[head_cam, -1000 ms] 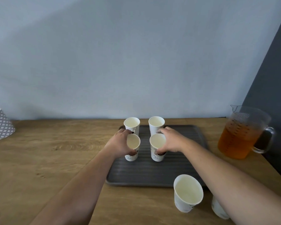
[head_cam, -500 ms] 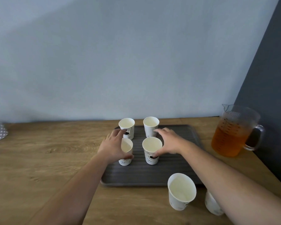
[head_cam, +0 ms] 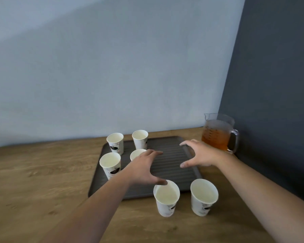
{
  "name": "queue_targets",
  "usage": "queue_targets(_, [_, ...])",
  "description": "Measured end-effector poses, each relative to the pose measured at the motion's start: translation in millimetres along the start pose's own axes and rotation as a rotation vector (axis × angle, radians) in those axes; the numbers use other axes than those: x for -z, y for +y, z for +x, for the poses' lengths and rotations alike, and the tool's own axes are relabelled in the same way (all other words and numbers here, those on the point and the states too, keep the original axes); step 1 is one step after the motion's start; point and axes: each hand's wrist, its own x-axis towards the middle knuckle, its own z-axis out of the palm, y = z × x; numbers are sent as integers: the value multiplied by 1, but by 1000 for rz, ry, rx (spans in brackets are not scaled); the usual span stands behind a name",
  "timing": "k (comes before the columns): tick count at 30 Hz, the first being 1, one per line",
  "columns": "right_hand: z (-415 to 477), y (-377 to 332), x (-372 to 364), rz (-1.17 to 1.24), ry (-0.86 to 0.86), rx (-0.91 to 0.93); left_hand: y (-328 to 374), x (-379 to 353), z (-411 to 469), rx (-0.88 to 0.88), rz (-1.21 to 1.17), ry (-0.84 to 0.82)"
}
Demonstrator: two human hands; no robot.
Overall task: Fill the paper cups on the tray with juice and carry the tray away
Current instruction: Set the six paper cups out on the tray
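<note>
Both hands hover over the tray point(head_cam: 174, 174) with grips spread and empty (left hand point(head_cam: 144, 168) just above a desk cup point(head_cam: 166, 197), right hand point(head_cam: 198, 155) touching nothing).

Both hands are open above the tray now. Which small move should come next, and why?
Probably lower the hands onto the two empty cups, one and the other, standing on the table before the tray. The left hand and the right hand are open and hold nothing, and the tray's right half is bare.
</note>
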Motion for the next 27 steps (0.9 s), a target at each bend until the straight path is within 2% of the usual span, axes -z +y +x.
queue_targets(5, [-33,17,-10,-75,-233,-90,17,-26,-2,-21,27,-227])
queue_targets(8, [-45,20,-23,-137,-355,-125,17,-38,2,-31,104,-294])
queue_targets(10, [-48,20,-32,-197,-377,-125,17,-42,5,-22,138,-317])
queue_targets(14, [-47,19,-39,-232,-335,-109,16,-45,9,-16,120,-284])
queue_targets(27, [28,6,19,-69,-32,8,6,8,65,-36,35,-28])
